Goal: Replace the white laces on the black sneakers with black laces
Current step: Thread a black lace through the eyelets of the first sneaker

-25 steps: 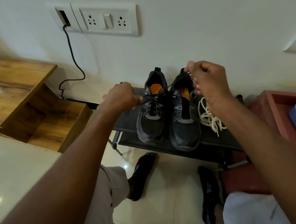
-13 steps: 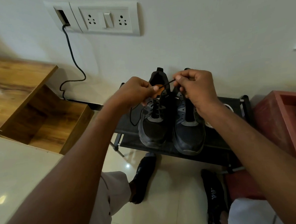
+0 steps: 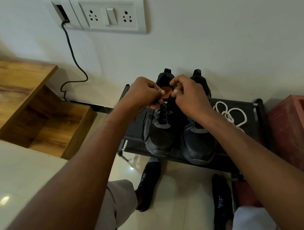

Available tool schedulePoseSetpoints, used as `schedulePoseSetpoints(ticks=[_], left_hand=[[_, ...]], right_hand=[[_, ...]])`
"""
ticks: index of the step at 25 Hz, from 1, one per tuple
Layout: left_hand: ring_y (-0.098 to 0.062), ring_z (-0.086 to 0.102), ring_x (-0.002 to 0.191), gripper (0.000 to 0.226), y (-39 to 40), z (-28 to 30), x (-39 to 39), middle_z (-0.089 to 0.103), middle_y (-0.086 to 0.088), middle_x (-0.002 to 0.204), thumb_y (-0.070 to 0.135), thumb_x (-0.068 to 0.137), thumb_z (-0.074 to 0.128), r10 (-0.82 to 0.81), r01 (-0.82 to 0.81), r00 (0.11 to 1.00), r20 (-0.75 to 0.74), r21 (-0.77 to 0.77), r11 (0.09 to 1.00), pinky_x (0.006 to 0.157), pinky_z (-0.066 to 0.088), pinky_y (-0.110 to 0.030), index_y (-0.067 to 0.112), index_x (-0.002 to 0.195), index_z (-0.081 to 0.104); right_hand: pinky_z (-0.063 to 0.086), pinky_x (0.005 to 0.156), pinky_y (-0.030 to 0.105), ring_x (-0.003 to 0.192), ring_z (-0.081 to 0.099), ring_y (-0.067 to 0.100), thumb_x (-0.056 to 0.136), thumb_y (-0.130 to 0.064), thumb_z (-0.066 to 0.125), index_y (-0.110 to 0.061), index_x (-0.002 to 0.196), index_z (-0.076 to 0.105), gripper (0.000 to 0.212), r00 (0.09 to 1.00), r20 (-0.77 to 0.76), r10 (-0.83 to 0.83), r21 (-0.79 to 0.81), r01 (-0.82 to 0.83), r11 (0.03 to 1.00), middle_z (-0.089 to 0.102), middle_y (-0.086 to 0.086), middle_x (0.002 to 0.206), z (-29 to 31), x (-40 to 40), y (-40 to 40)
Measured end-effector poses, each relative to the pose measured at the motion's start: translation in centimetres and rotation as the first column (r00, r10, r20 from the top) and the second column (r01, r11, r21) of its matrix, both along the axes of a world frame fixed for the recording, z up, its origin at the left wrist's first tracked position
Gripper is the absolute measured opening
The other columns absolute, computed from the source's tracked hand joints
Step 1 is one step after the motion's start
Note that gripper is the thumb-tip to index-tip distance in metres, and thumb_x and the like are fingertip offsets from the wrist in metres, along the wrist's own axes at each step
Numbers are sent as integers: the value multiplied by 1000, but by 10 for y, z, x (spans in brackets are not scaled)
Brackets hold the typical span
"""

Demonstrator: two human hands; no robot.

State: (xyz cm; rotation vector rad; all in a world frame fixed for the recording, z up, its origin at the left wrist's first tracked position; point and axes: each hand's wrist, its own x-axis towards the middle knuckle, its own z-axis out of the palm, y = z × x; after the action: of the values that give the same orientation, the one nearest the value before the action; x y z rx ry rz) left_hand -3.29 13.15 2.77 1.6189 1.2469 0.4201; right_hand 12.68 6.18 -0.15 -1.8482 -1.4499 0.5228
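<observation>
Hands have closed in together over the left sneaker's collar since a second ago, when they were spread wide with the lace stretched between them.

Going left to right: the left hand has its grip pinched on one end of the black lace, and the right hand has its grip pinched on the other end, knuckles almost touching. The laced left sneaker lies directly below both grips, its long axis running from the wall toward the person; both hands are equally near, so the coming move looks like a knot. The right sneaker sits just right of the grips, and the removed white laces lie farther right on the black shoe rack, against the wall over a tiled floor.
</observation>
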Motion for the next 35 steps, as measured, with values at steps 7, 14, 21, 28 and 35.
schedulePoseSetpoints(ticks=[7,14,21,28,35], left_hand=[[-11,66,52,12,0,-16,6,71,-3,62,24,91,79,-43,126,965,-257,313,942,60,60,-29,13,85,80],[-27,69,80,12,0,-14,12,74,-8,88,21,90,80,-56,284,888,-456,450,847,78,59,-40,18,101,83],[-15,67,54,6,8,-29,13,72,-8,65,11,92,77,-88,183,946,-311,291,939,70,65,-42,15,91,81],[-17,62,53,15,6,-45,17,63,-2,56,12,94,73,-25,71,978,-208,221,973,72,65,-51,18,81,77],[-23,67,66,21,3,-48,27,65,1,68,21,92,72,19,64,957,-290,277,959,70,64,-45,29,73,69]], right_hand=[[59,74,37,88,69,22,91,-4,63,-31,130,67,48,965,229,130,-190,-87,978,73,1,97,-4,4,-4],[51,64,27,76,69,14,95,-5,62,-39,127,69,47,984,115,134,-244,-103,964,73,-5,90,0,18,-5],[47,60,24,71,67,11,93,-5,61,-36,130,67,48,981,107,159,-257,-127,958,70,-6,85,1,20,-5],[48,62,27,72,64,9,93,-5,61,-31,128,67,44,981,113,155,-235,-125,964,68,-7,83,0,19,-6],[57,66,33,74,67,12,92,-2,61,-29,130,65,47,981,107,164,-231,-136,964,70,-4,85,0,17,-8]])
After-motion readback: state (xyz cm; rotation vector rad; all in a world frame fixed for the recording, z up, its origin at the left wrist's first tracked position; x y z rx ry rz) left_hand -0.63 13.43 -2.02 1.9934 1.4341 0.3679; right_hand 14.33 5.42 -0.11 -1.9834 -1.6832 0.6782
